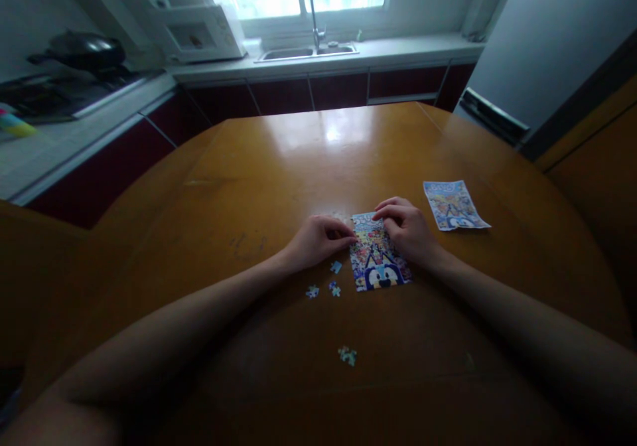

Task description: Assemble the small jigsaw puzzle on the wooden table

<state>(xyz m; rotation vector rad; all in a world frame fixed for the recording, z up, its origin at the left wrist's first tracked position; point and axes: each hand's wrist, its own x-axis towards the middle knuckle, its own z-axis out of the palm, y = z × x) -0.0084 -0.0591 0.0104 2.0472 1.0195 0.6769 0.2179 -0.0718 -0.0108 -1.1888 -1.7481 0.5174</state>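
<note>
A mostly assembled jigsaw puzzle (379,260) lies flat on the wooden table, with a blue cartoon dog's face at its near end. At its left edge, my left hand (321,240) has thumb and forefinger pinched together; whatever is between them is too small to make out. My right hand (409,232) is curled over the puzzle's upper right part, fingers holding it at the top and covering some of the picture. Loose jigsaw pieces (336,267) lie just left of the puzzle, and a small clump of pieces (347,356) sits nearer to me.
A creased picture sheet (454,205) with a similar print lies right of my right hand. The wooden table (279,174) has rounded sides. Beyond it are a counter with a sink (288,54), a microwave (202,33), a stove with a wok (84,49), and a fridge (542,48).
</note>
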